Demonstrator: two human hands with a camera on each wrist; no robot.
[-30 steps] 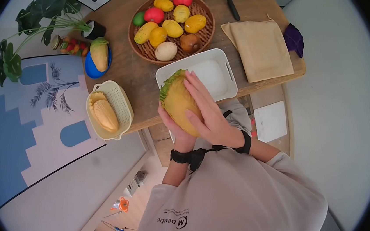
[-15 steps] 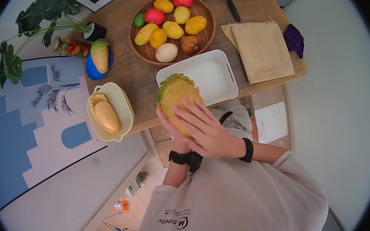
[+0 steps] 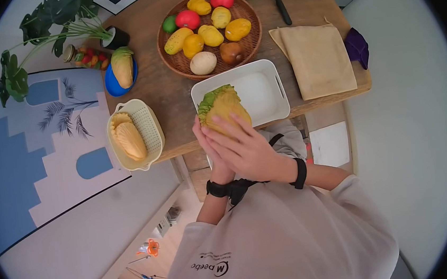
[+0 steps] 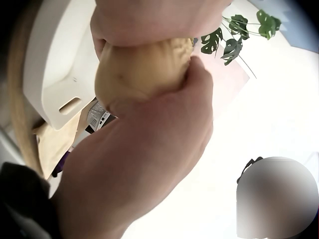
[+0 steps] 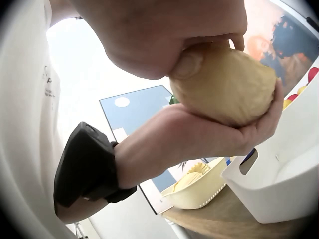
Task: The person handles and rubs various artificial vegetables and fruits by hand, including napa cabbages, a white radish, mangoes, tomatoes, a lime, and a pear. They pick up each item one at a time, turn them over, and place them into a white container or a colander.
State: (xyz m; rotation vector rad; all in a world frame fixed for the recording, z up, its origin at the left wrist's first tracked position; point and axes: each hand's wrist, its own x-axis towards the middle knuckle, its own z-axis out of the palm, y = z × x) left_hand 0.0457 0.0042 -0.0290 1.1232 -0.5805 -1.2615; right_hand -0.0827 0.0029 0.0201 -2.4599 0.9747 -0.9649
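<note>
A yellow toy napa cabbage [image 3: 224, 103] with a green leafy top is held in both hands, above the near-left side of a white tray [image 3: 268, 94]. My left hand [image 3: 216, 156] cradles it from below and the left; in the right wrist view its fingers curl up round the cabbage's far end. Over the top lies my right hand [image 3: 257, 158], fingers across the cabbage's lower half. Its thumb [image 5: 189, 64] presses on the cabbage's near end in the right wrist view. The cabbage's underside is hidden in the head view.
Behind the tray stands a wicker basket [image 3: 162, 52] of toy fruit. A cream basket [image 3: 151, 130] with a pale yellow crinkle-edged piece sits left, near a blue plate [image 3: 134, 75] bearing another cabbage. On the right are a folded beige cloth [image 3: 320, 64] and a black-handled utensil [image 3: 282, 11].
My right hand has shifted from the cabbage's right side to over its top. The cabbage has turned, its leafy end now tipped away and its lower half more covered. The left hand still supports it.
</note>
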